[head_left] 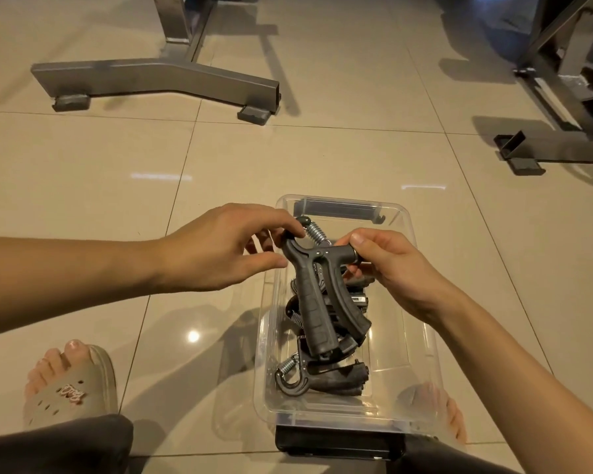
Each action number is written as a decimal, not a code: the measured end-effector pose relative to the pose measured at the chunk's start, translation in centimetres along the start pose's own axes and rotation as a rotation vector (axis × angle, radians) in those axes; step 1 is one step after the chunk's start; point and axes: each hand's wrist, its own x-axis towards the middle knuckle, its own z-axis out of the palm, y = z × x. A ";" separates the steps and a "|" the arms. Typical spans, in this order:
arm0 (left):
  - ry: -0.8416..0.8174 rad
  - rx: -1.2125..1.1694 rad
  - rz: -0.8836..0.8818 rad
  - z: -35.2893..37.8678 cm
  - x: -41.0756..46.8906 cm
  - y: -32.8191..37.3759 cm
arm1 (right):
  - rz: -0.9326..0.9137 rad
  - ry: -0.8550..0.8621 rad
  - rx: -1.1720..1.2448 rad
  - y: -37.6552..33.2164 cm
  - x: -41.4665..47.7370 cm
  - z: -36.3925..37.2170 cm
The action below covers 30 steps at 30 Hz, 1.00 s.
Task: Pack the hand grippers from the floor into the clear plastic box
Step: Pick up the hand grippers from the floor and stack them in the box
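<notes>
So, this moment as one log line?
right hand: pinches hand gripper over box | left hand: touching its spring end | box: others inside

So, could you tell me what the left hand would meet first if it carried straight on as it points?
The black hand gripper that the right hand pinches over the clear plastic box. The left hand seems to be touching its hooked spring end, though depth is unclear.
</notes>
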 end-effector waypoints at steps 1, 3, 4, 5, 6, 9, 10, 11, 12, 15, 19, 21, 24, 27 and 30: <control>-0.013 0.027 0.034 -0.2 0.0 -0.1 | 0.000 -0.012 -0.008 -0.1 0.0 -0.1; -0.038 0.101 0.089 -0.6 0.1 -0.2 | 0.001 -0.028 -0.019 -0.3 0.0 -0.2; -0.052 0.142 0.105 -0.9 0.1 -0.2 | 0.001 -0.029 -0.020 -0.3 0.0 -0.1; -0.072 0.176 0.120 -1.1 0.2 -0.1 | -0.004 -0.025 -0.017 -0.4 0.0 0.1; -0.092 0.194 0.140 -1.2 0.2 0.1 | -0.015 -0.018 -0.010 -0.6 0.0 0.4; -0.094 0.224 0.200 -1.0 0.1 0.8 | -0.075 0.033 -0.001 -1.5 -0.2 0.8; -0.069 0.233 0.206 -0.8 0.0 0.9 | -0.089 0.053 -0.003 -1.7 -0.3 0.8; -0.039 0.239 0.205 -0.8 -0.1 1.1 | -0.101 0.066 -0.002 -1.9 -0.5 0.8; -0.006 0.242 0.199 -0.8 -0.2 1.1 | -0.116 0.076 -0.006 -2.0 -0.7 0.7; 0.103 0.237 0.160 -1.0 -0.2 1.1 | -0.172 0.083 -0.127 -2.7 -1.6 0.6; 0.215 0.200 0.082 -0.8 -0.1 1.5 | -0.324 0.113 -0.824 -3.0 -2.4 0.6; 0.227 0.176 0.043 -0.5 -0.2 1.9 | -0.383 0.151 -0.982 -2.9 -2.4 0.8; 0.185 0.131 -0.039 0.2 -0.6 2.3 | -0.364 0.152 -0.868 -2.7 -2.6 0.3; 0.089 0.093 -0.090 1.2 -1.7 2.3 | -0.237 0.005 -0.783 -2.1 -3.1 -0.1; 0.006 0.082 -0.124 2.4 -2.7 2.4 | -0.111 -0.123 -0.764 -0.6 -3.5 0.1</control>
